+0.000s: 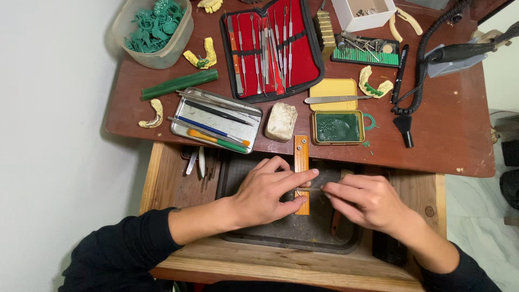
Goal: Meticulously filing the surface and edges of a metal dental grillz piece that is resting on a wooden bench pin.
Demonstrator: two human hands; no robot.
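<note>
My left hand (pixel 270 194) rests on a narrow orange wooden peg (pixel 301 162) that juts out from the desk edge over a dark tray (pixel 292 232). Its thumb and forefinger pinch something small against the peg. My right hand (pixel 365 200) grips a thin metal tool (pixel 309 188) whose tip reaches across to the left fingertips on the peg. What the left fingers pinch is too small to make out.
On the red-brown desk (pixel 448 135) lie a red-lined case of metal instruments (pixel 273 48), a metal tray of tools (pixel 215 120), a tin of green wax (pixel 337 127), a green wax stick (pixel 180 84), yellow dental casts (pixel 203 54), a tub of green parts (pixel 154 30) and a handpiece with coiled cord (pixel 427 48).
</note>
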